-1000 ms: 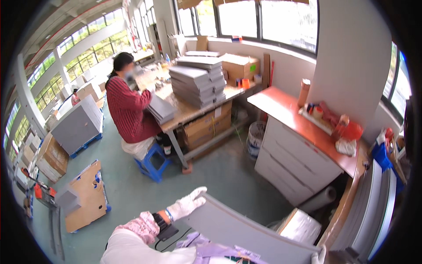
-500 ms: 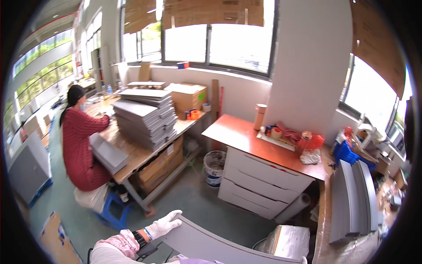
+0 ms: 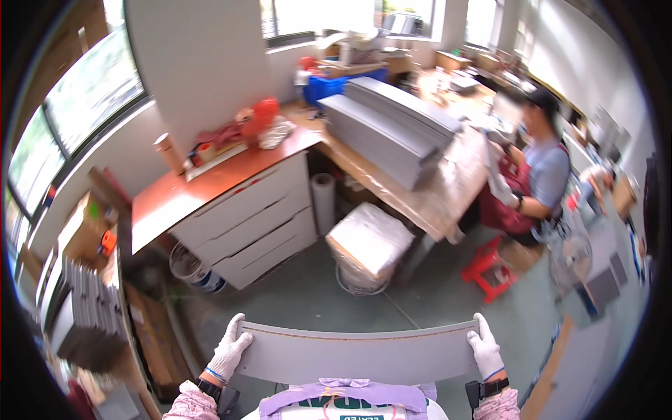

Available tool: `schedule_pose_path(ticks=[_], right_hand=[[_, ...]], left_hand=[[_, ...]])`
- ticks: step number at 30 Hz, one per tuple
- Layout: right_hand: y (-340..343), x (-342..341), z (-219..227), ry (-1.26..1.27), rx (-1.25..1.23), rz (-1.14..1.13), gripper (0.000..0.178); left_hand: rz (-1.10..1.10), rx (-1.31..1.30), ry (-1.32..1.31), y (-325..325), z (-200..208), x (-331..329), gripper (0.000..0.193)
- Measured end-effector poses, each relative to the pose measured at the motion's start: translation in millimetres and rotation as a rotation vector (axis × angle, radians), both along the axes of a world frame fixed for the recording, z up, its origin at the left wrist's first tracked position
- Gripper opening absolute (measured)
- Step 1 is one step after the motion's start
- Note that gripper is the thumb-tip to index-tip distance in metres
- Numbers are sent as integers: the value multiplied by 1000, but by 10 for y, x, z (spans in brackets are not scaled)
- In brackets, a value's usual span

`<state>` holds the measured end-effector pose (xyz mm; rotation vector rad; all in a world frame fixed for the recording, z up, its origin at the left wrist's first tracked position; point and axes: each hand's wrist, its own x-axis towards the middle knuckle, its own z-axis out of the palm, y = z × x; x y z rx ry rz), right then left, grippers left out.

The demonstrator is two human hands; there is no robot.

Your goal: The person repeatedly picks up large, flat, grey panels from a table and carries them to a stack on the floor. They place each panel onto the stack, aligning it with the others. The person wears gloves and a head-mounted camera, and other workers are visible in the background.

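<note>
A long grey board (image 3: 357, 353) with a brown strip along its far edge is held level in front of my body. My left hand (image 3: 229, 348), in a white knit glove, grips its left end, and my right hand (image 3: 485, 348), gloved likewise, grips its right end. The thumbs lie on top; most of the fingers are hidden along the ends. Beyond it, a stack of similar grey boards (image 3: 381, 133) lies on a covered workbench (image 3: 413, 203) at the right. Another stack of grey panels (image 3: 84, 308) rests on the bench at the far left.
A white drawer cabinet (image 3: 255, 220) with a red-orange top stands ahead, beside a bucket (image 3: 192, 269). A wrapped box (image 3: 371, 241) sits on a container near the workbench. On the right, a co-worker (image 3: 535, 168) in an apron is by a red stool (image 3: 488, 269).
My view has swung to the right, so the cabinet now appears further left and the right-hand workbench is in full view. The board stays held; my right hand has come into sight.
</note>
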<state>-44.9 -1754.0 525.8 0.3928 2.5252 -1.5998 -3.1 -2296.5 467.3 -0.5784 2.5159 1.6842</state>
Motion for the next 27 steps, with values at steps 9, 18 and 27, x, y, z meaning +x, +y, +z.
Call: schedule_pose_path(ticks=[9,18,27], right_hand=[[846,1968,-326,5,112,-479,54],[1248,4406,-418,-130,112,-866,56],[662,5964,-486,-248,21,-1435,57]], left_hand=[[-445,-44,-53,1239,367,-573,62],[-822,162,-138,2950,176,47,57],[-1333,133,-166,4816,357,356,57]])
